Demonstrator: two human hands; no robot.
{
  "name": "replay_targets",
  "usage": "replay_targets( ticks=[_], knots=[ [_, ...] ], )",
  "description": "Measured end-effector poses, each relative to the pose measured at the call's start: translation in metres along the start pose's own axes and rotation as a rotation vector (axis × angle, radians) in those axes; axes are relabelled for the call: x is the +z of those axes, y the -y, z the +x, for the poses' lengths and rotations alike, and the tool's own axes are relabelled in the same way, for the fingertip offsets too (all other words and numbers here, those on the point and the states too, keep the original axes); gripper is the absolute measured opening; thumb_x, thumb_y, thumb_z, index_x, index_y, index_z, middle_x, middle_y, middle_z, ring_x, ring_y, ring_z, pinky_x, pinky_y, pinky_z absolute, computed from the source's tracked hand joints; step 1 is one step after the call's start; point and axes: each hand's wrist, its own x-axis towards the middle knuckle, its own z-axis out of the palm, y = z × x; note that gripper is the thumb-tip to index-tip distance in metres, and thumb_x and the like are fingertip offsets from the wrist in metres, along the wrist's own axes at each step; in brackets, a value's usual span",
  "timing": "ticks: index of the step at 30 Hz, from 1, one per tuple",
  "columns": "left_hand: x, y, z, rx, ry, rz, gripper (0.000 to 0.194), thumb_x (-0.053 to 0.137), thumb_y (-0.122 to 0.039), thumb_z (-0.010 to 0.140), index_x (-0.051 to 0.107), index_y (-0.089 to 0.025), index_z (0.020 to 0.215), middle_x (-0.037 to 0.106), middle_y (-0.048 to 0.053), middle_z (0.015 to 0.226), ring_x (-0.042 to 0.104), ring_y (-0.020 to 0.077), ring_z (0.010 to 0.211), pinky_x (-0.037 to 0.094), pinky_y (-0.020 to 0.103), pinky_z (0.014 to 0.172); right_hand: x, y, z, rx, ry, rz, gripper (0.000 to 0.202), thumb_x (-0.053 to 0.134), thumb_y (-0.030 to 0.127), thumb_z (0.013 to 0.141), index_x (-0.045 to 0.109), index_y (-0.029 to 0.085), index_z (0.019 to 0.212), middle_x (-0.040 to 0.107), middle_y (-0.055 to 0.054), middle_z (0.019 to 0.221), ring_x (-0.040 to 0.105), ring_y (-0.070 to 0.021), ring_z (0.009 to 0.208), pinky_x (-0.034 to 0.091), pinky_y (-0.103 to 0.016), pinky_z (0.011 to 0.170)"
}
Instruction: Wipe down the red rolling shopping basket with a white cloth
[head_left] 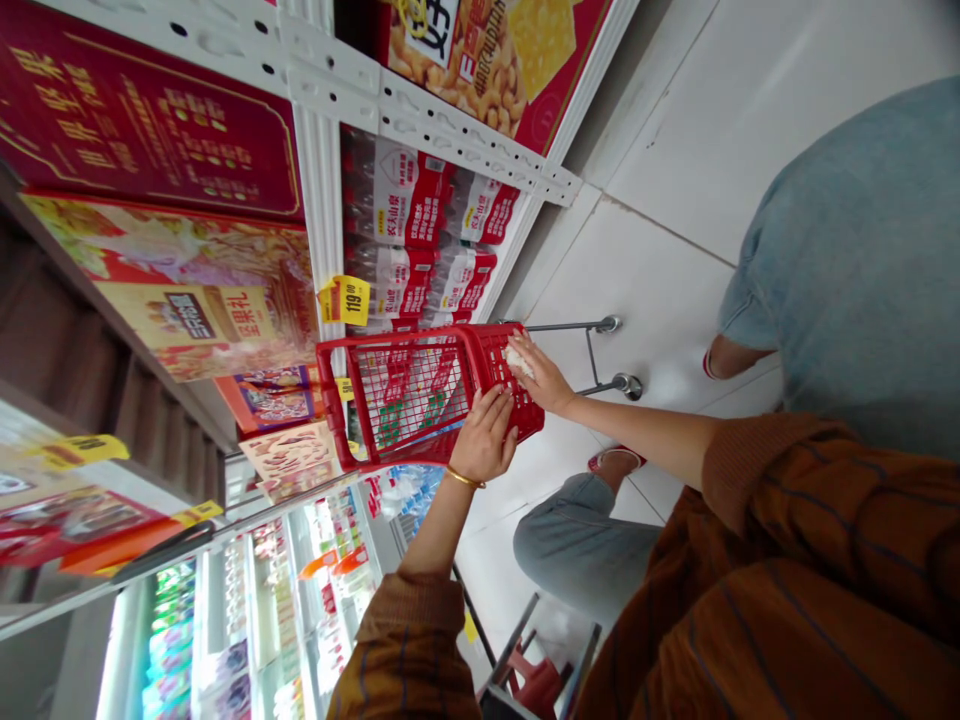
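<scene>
The view is turned sideways, with the floor to the right. A red plastic shopping cart [480, 345] stands in the middle, its grey legs [570, 326] reaching down to small wheels. My left hand [484, 435], a gold bangle at the wrist, rests with fingers stretched out along the basket's red edge. Close beside it, my right hand [544, 378] presses a crumpled white cloth or tissue [517, 362] against the slotted red side of the basket. The right fingertips partly cover that white wad. Through the basket's mesh, bottles on the shelf show.
Shelving with a white perforated post [337, 75] holds packed water bottles [405, 195], gift boxes [225, 310] and a yellow price tag [345, 300]. Lit shelves [277, 590] stand farther off. Pale floor tiles [645, 250] lie under the cart. Metal legs of another object [536, 680] show near the bottom.
</scene>
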Motion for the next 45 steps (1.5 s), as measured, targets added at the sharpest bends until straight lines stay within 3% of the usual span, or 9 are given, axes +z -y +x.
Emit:
replay_targets(
  ticks=[7, 14, 17, 20, 23, 26, 30, 36, 45],
  knots=[
    [0.000, 0.001, 0.000, 0.014, -0.021, -0.007, 0.050, 0.045, -0.022, 0.092, 0.040, -0.008, 0.139, 0.055, 0.022, 0.134, 0.035, 0.0318, 0.140, 0.033, 0.061, 0.112, -0.001, 0.008, -0.038, -0.105, 0.079, -0.005, 0.065, 0.029, 0.004, 0.092, 0.021, 0.030, 0.152, 0.027, -0.004, 0.157, 0.016, -0.0166, 0.147, 0.025, -0.046, 0.120],
    [0.001, 0.001, 0.000, -0.006, -0.021, -0.024, 0.046, 0.045, -0.022, 0.091, 0.044, -0.010, 0.136, 0.057, 0.020, 0.132, 0.036, 0.0321, 0.140, 0.033, 0.062, 0.111, -0.017, 0.015, -0.081, -0.201, 0.267, -0.010, 0.066, 0.035, 0.001, 0.090, 0.025, 0.026, 0.151, 0.026, -0.008, 0.157, 0.017, -0.0189, 0.147, 0.028, -0.048, 0.118],
    [0.000, 0.000, 0.000, 0.009, -0.054, -0.014, 0.043, 0.046, -0.020, 0.091, 0.047, -0.009, 0.132, 0.060, 0.020, 0.127, 0.038, 0.0322, 0.138, 0.034, 0.062, 0.110, -0.019, 0.017, -0.058, -0.140, 0.147, -0.014, 0.058, 0.035, 0.007, 0.094, 0.031, 0.026, 0.148, 0.023, -0.009, 0.158, 0.016, -0.0209, 0.147, 0.026, -0.050, 0.118],
    [0.000, -0.001, 0.000, 0.027, -0.078, 0.004, 0.040, 0.047, -0.017, 0.090, 0.050, -0.008, 0.128, 0.061, 0.020, 0.125, 0.039, 0.0323, 0.138, 0.036, 0.062, 0.110, -0.014, 0.018, -0.014, -0.093, -0.047, -0.031, 0.048, 0.043, 0.021, 0.096, 0.039, 0.026, 0.144, 0.021, -0.008, 0.159, 0.009, -0.0231, 0.148, 0.022, -0.052, 0.119],
    [-0.001, -0.001, 0.002, 0.045, -0.094, 0.016, 0.039, 0.048, -0.016, 0.089, 0.052, -0.008, 0.126, 0.063, 0.020, 0.122, 0.042, 0.0323, 0.135, 0.038, 0.062, 0.109, -0.007, 0.016, 0.023, -0.081, -0.055, -0.019, 0.044, 0.045, 0.032, 0.097, 0.045, 0.026, 0.140, 0.029, -0.007, 0.156, 0.009, -0.0226, 0.149, 0.022, -0.052, 0.119],
    [-0.002, 0.000, 0.005, 0.044, -0.102, 0.000, 0.038, 0.047, -0.017, 0.089, 0.052, -0.011, 0.127, 0.065, 0.018, 0.119, 0.046, 0.0318, 0.132, 0.038, 0.063, 0.108, -0.002, 0.012, 0.033, -0.070, -0.007, 0.031, 0.044, 0.042, 0.035, 0.097, 0.045, 0.025, 0.140, 0.037, -0.008, 0.153, 0.019, -0.0207, 0.147, 0.024, -0.050, 0.119],
    [-0.003, 0.002, 0.008, 0.050, -0.119, -0.024, 0.038, 0.047, -0.017, 0.089, 0.053, -0.010, 0.126, 0.065, 0.018, 0.117, 0.047, 0.0319, 0.131, 0.038, 0.064, 0.108, -0.003, 0.008, 0.020, -0.067, 0.018, 0.071, 0.045, 0.040, 0.026, 0.097, 0.043, 0.026, 0.142, 0.040, -0.007, 0.151, 0.030, -0.0189, 0.143, 0.028, -0.045, 0.119],
    [-0.002, 0.001, 0.008, 0.049, -0.136, -0.031, 0.035, 0.047, -0.017, 0.089, 0.056, -0.011, 0.123, 0.066, 0.017, 0.117, 0.048, 0.0314, 0.131, 0.037, 0.064, 0.109, -0.003, 0.013, -0.002, -0.112, 0.021, 0.044, 0.059, 0.033, 0.007, 0.091, 0.036, 0.026, 0.146, 0.035, -0.004, 0.154, 0.022, -0.0162, 0.146, 0.025, -0.044, 0.120],
    [-0.002, 0.002, 0.004, 0.041, -0.120, -0.001, 0.035, 0.048, -0.018, 0.089, 0.057, -0.011, 0.122, 0.066, 0.017, 0.119, 0.050, 0.0304, 0.129, 0.038, 0.062, 0.109, -0.009, 0.015, -0.063, -0.165, 0.182, 0.046, 0.063, 0.032, 0.005, 0.092, 0.025, 0.028, 0.150, 0.026, -0.007, 0.158, 0.020, -0.0166, 0.146, 0.026, -0.045, 0.119]
  ],
)
